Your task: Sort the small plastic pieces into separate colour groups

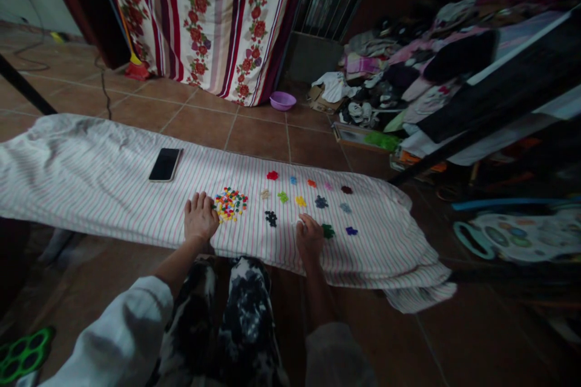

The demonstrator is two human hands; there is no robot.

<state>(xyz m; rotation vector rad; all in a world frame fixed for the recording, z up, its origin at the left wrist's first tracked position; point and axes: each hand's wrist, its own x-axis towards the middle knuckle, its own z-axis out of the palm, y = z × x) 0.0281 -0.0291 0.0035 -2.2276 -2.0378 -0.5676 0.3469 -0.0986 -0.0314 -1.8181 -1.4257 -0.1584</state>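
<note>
as the left hand (201, 217) lies flat, fingers outstretched, right beside the mixed pieces (230, 204) on the striped cloth (113, 193), the right hand (310, 236) curls, grip unclear, and those bits look light, stiff, best edge-pinched.

Cloth (113, 163): matt woven fabric, wrinkled toward left edge
Phone (165, 165): smooth, glossy, glass-like, near cloth's far edge
Pieces (230, 204): plastic-looking, too small for finish
Bowl (282, 101): smooth plastic

I note, wearer facing 12: left sleeve (118, 329), 7 o'clock, loose, whitish; right sleeve (338, 354), 5 o'clock, greyer, shadowed; trousers (249, 317), 6 o'clock, blotched black-and-white.
</note>
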